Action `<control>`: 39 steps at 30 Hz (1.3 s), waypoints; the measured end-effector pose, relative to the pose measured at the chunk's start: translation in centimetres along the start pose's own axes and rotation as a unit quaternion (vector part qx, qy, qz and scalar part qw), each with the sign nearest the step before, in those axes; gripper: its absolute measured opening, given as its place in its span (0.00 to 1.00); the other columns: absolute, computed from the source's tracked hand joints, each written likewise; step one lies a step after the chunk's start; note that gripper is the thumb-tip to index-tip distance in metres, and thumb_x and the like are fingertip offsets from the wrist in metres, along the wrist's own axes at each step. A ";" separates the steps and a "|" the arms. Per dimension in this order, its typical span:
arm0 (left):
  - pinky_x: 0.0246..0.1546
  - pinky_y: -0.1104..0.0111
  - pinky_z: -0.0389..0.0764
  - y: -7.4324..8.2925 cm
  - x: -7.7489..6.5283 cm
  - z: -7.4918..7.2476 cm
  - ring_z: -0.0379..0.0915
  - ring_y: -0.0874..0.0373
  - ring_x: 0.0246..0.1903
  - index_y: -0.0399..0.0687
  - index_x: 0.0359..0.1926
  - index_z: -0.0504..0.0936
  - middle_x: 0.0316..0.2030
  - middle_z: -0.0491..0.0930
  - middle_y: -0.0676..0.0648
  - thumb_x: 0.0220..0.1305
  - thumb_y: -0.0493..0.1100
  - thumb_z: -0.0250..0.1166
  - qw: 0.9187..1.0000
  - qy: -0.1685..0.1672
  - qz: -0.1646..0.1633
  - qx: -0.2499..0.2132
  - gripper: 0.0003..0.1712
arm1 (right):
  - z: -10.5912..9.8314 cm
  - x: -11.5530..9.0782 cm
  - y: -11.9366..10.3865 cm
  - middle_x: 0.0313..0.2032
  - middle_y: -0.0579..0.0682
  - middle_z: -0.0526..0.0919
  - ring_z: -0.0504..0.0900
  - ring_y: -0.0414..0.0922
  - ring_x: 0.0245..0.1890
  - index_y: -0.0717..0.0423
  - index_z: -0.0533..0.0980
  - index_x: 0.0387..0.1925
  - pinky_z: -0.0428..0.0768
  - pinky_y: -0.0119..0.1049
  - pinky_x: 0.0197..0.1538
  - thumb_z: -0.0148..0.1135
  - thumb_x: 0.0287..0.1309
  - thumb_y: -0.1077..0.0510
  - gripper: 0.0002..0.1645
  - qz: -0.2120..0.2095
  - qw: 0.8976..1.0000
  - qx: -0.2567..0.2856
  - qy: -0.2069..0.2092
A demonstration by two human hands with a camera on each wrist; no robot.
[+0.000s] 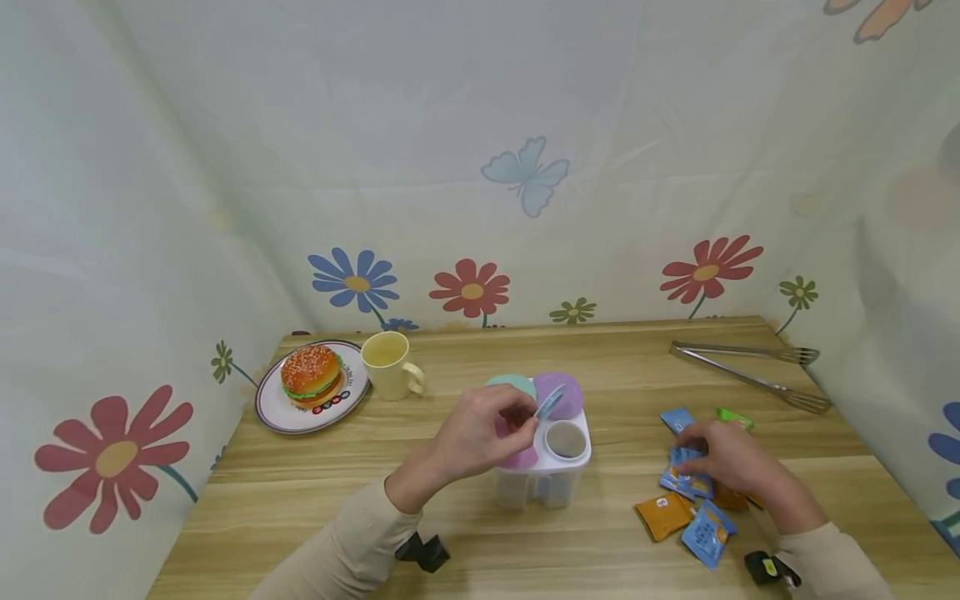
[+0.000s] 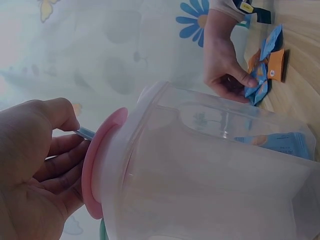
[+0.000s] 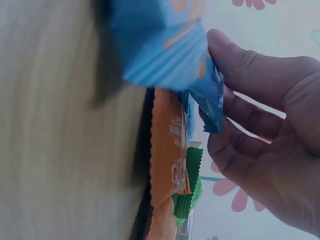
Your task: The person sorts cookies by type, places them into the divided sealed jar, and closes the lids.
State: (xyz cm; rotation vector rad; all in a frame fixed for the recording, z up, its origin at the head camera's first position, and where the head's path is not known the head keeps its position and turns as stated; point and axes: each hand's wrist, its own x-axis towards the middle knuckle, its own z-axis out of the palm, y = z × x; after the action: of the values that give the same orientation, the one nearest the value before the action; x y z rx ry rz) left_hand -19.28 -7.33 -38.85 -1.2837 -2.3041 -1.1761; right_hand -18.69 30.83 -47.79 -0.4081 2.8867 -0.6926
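Observation:
My left hand (image 1: 480,432) pinches a small light-blue lid (image 1: 551,402), tilted up over a clear container (image 1: 512,492) with a white top. One round opening (image 1: 566,440) in that top is uncovered. A green lid (image 1: 513,384), a purple lid (image 1: 559,395) and a pink lid (image 1: 521,457) sit around it. Through the clear wall in the left wrist view, a blue packet (image 2: 282,144) shows inside. To the right, my right hand (image 1: 731,457) pinches a blue snack packet (image 3: 212,95) between thumb and fingers, at the pile of packets.
Near the right hand lie an orange packet (image 1: 664,516), another blue packet (image 1: 708,533) and a green packet (image 1: 734,417). Metal tongs (image 1: 738,375) rest at the back right. A yellow mug (image 1: 387,371) and a plate (image 1: 279,414) with a toy-like burger (image 1: 311,375) stand back left.

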 end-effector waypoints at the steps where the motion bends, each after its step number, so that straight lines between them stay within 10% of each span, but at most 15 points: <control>1: 0.30 0.79 0.80 0.0 0.0 0.0 0.74 0.66 0.27 0.41 0.36 0.83 0.29 0.81 0.51 0.57 0.35 0.67 1.000 0.000 0.000 0.000 0.05 | 0.0 0.0 0.0 0.30 0.41 0.81 0.75 0.37 0.31 0.53 0.83 0.39 0.74 0.31 0.30 0.75 0.46 0.52 0.17 0.000 1.000 0.000 0.004; 39: 0.30 0.79 0.80 -0.1 0.0 0.0 0.74 0.67 0.27 0.41 0.36 0.83 0.29 0.81 0.51 0.57 0.35 0.67 1.000 0.002 0.002 0.002 0.06 | -3.1 0.2 -3.0 0.32 0.42 0.85 0.80 0.33 0.32 0.50 0.82 0.35 0.80 0.28 0.32 0.68 0.55 0.63 0.06 -0.060 0.993 0.053 0.088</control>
State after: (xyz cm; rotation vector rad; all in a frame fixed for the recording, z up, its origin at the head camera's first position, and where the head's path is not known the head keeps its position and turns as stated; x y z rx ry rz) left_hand -19.35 -7.41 -38.89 -1.2838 -2.2980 -1.1707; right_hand -18.78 29.53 -43.71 -0.5362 2.9895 -0.9413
